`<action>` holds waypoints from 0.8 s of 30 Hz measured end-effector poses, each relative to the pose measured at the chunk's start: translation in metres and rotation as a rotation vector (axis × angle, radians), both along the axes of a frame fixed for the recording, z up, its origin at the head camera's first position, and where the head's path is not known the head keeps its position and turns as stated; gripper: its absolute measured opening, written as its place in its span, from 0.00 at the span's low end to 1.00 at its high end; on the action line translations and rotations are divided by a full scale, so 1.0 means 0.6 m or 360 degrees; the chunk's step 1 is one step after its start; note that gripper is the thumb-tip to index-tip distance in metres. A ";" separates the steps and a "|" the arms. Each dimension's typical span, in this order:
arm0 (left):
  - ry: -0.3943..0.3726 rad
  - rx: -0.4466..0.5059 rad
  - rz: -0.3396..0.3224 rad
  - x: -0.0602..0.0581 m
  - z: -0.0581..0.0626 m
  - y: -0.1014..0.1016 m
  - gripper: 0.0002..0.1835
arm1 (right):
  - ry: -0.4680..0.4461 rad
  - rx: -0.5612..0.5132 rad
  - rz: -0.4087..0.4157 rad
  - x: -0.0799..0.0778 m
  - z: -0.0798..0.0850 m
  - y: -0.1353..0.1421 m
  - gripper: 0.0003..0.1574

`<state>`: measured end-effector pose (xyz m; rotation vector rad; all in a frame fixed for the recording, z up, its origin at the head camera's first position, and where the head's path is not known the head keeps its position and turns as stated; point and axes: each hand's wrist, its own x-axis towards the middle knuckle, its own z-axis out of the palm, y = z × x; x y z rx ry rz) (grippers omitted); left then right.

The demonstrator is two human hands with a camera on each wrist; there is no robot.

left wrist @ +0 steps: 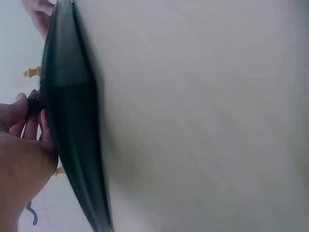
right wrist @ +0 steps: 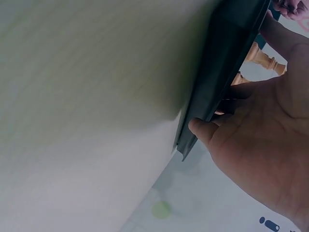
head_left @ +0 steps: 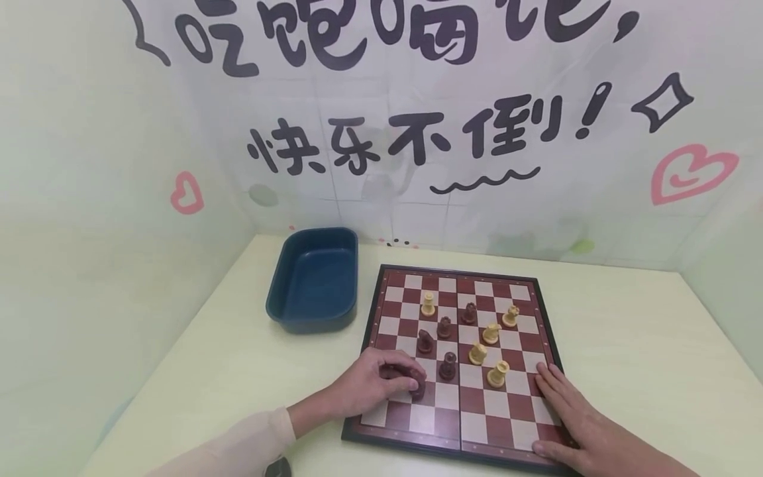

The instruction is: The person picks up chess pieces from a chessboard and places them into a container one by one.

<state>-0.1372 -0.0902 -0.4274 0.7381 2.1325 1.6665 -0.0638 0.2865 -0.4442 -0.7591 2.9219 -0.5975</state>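
Observation:
On the near left part of the chessboard, my left hand pinches a dark red chess piece between thumb and fingers. The left wrist view also shows this dark chess piece at the fingertips; its kind is mostly covered. A dark rook and a dark knight stand nearby. My right hand rests along the board's right edge with fingers extended. In the right wrist view, the little finger of the right hand touches the board's dark side.
Light pieces, among them a light rook and a light knight, stand upright on the right half. A light piece and two dark pieces stand farther back. A blue bin sits left of the board, before a printed wall.

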 end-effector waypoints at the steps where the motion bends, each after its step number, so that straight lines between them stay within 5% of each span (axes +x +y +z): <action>1: 0.0009 -0.0007 0.0020 -0.001 0.002 -0.001 0.07 | -0.0017 0.0002 -0.0002 0.000 0.000 0.000 0.61; 11: 0.0050 -0.0026 0.0117 -0.013 0.021 -0.016 0.10 | -0.0162 0.0041 -0.0049 -0.005 0.003 -0.003 0.62; 18: 0.0069 -0.0013 0.0153 -0.020 0.033 -0.023 0.11 | -0.0055 0.0097 -0.0023 -0.004 0.007 0.006 0.62; 24: 0.0156 0.0027 0.0213 -0.030 0.050 -0.039 0.12 | -0.0133 0.0113 0.0035 -0.011 0.013 0.009 0.62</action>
